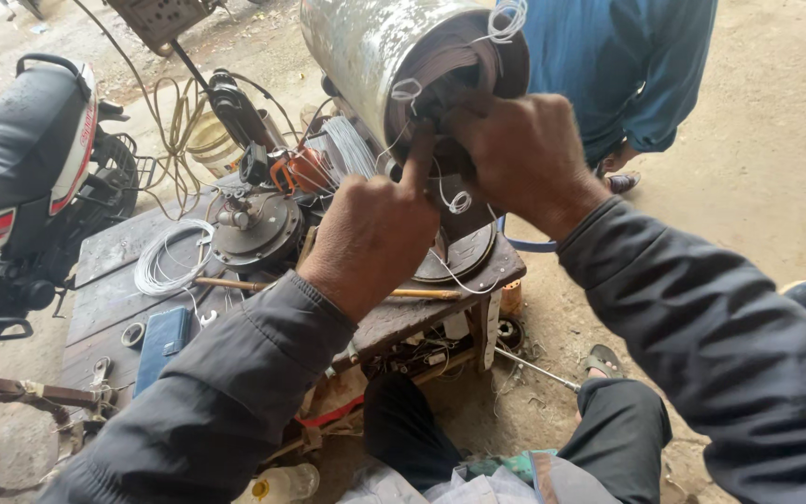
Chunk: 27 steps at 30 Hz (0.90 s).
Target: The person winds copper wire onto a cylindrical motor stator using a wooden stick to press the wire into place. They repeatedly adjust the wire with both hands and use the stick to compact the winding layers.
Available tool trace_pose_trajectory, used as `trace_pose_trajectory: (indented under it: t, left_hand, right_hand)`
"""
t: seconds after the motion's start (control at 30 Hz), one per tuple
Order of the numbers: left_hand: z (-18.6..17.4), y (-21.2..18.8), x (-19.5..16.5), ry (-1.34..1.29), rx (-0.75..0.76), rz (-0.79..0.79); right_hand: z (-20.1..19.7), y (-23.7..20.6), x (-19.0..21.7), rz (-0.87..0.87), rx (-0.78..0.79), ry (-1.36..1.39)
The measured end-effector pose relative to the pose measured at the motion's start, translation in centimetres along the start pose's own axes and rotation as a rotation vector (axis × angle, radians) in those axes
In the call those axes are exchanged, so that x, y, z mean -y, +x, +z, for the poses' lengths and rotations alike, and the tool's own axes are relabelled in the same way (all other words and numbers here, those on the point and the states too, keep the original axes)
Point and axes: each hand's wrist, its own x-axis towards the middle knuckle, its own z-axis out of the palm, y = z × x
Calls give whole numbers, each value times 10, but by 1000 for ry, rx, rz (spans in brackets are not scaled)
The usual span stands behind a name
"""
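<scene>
Motor stator [394, 56] sits upper centre of frame. Left hand [375, 229] presses its index finger on the winding; right hand [520, 154] clenches the winding edge. Best pressed evenly, sparing the white lacing cord [454, 199].

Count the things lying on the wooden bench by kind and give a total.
Coil of white wire: 1
Round metal motor covers: 2
Wooden-handled tool: 1
Blue phone: 1
Small ring: 1
Total: 6
</scene>
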Motion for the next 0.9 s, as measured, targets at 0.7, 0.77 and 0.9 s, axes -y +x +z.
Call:
trace_pose_trajectory:
  t: [0.7, 0.77, 0.9]
  left_hand:
    - [-14, -50, 14, -502, -381, -77]
    - [8, -76, 28, -595, -406, -228]
    - [64, -149, 28, -922, -389, -686]
  right_hand:
    - [-40, -56, 0, 121, -108, 306]
    - [-36, -88, 10, 179, -97, 406]
    - [16, -153, 50, 383, 151, 529]
